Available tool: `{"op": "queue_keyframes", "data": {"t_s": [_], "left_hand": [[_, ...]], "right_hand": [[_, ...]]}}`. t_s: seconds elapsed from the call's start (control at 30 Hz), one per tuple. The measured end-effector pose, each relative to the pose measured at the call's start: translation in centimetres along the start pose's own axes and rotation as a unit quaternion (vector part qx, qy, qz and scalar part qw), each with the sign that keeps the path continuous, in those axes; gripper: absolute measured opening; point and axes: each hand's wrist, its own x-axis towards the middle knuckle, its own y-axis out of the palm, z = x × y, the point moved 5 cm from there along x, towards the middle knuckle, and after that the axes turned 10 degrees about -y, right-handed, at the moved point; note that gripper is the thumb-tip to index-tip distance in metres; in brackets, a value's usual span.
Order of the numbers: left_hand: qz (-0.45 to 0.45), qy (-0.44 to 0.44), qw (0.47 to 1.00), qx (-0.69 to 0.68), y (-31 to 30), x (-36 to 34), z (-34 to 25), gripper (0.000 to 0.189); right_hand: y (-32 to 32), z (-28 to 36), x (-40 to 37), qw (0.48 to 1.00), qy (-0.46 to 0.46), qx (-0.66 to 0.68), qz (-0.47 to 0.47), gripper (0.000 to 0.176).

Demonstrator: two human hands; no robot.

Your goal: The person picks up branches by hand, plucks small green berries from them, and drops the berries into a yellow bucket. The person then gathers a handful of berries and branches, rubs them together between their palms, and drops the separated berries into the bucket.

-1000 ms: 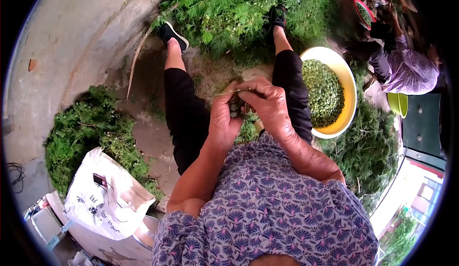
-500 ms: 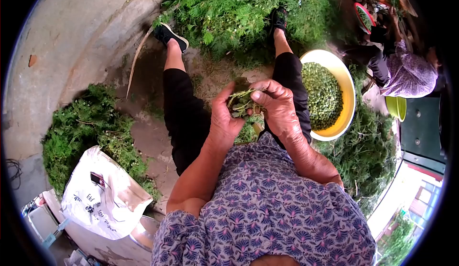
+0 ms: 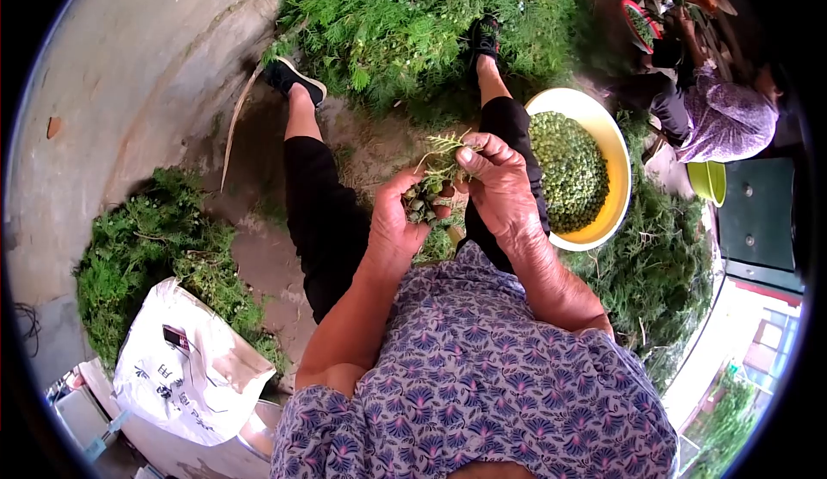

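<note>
My left hand (image 3: pixel 398 214) is curled round a small handful of green seed cones (image 3: pixel 421 204), which show between thumb and fingers. Beside it, my right hand (image 3: pixel 501 193) pinches a thin leafy conifer sprig (image 3: pixel 444 145) between thumb and forefinger. The sprig's tip sticks up above both hands, and its lower end reaches down to the cones. Close by on the right stands a yellow basin (image 3: pixel 617 188) with a heap of green cones (image 3: pixel 566 169) in it, past my right knee.
Cut conifer branches (image 3: pixel 405 35) lie piled around my feet, with another heap (image 3: pixel 138 238) at left and more branches (image 3: pixel 646 264) at right. A phone (image 3: pixel 176 338) rests on a white sack (image 3: pixel 185 384). At upper right sits another person (image 3: pixel 728 121) near a green basin (image 3: pixel 708 183).
My right hand has lifted the sprig so its tip stands clear above the fingers. More cones now show in my left hand. The view has shifted slightly.
</note>
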Motion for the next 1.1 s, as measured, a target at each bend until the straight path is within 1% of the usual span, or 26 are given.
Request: {"op": "queue_keyframes", "data": {"t_s": [0.07,0.1,0.27,0.33,0.4,0.47,0.53,0.57,0.7,0.77,0.8,0.87,0.9,0.93,1.0,1.03,1.07,1.1], "left_hand": [[0.001,-0.009,1.000,0.003,0.2,0.0,0.1,0.028],[0.028,-0.010,0.999,0.017,0.2,0.0,0.1,0.029],[0.001,-0.003,0.999,0.043,0.2,-0.8,-0.1,0.029],[0.002,-0.002,0.999,0.051,0.3,-0.8,-0.3,0.029],[0.040,-0.001,0.997,0.070,0.9,-0.9,-0.3,0.029],[0.022,0.002,0.997,0.080,0.6,-0.8,-0.2,0.032],[-0.018,-0.007,0.997,0.080,0.2,-0.9,0.1,0.029],[-0.022,-0.003,0.997,0.076,0.5,-1.2,0.0,0.025],[-0.033,-0.002,0.998,0.059,0.3,-1.2,0.1,0.023],[-0.037,0.001,0.998,0.044,0.0,-1.3,0.1,0.020],[-0.037,0.000,0.998,0.045,-0.2,-1.3,0.0,0.020],[-0.035,-0.003,0.999,0.034,-0.3,-1.1,-0.3,0.013],[-0.055,0.000,0.998,0.001,-0.5,-1.1,-0.3,0.009],[-0.054,-0.001,0.999,0.002,-0.7,-0.9,-0.4,0.009],[-0.002,-0.014,0.999,-0.043,-1.0,-0.5,-0.5,0.017],[-0.012,-0.020,0.998,-0.051,-1.3,-0.5,-0.5,0.017],[-0.011,-0.020,0.998,-0.050,-1.6,-0.5,-0.5,0.017],[0.014,-0.031,0.998,-0.060,-1.8,-0.4,-0.5,0.017]], "right_hand": [[-0.1,0.3,0.0,1.000,-0.011,-0.007,-0.006,0.009],[-0.5,0.0,0.1,1.000,-0.011,-0.019,-0.009,0.009],[-0.2,-0.1,0.1,0.999,-0.016,-0.045,-0.016,0.010],[-0.2,-0.3,0.1,0.994,-0.049,-0.094,0.012,0.009],[-0.4,-0.3,0.2,0.990,-0.072,-0.120,0.011,0.010],[-0.3,0.1,0.2,0.984,-0.073,-0.164,0.004,0.009],[0.0,-0.3,0.2,0.981,-0.085,-0.173,0.011,0.009],[0.2,-0.3,0.1,0.978,-0.098,-0.184,0.017,0.009],[0.5,-0.5,0.0,0.980,-0.066,-0.185,0.013,0.009],[0.2,-0.8,0.2,0.997,-0.019,-0.076,-0.024,0.010],[-0.1,-0.8,0.2,0.997,-0.019,-0.076,-0.025,0.010],[-1.0,-0.5,0.4,0.996,-0.043,-0.068,-0.047,0.010],[-1.3,-0.6,0.5,0.996,-0.053,-0.055,-0.044,0.011],[-1.6,-0.5,0.4,0.996,-0.054,-0.055,-0.044,0.011],[-2.5,-0.1,0.2,0.993,-0.048,-0.083,-0.075,0.011],[-3.0,0.1,0.3,0.993,-0.078,-0.052,-0.068,0.011],[-3.6,0.3,0.5,0.990,-0.091,-0.054,-0.090,0.011],[-4.4,0.3,0.5,0.989,-0.081,-0.082,-0.096,0.010]]}}
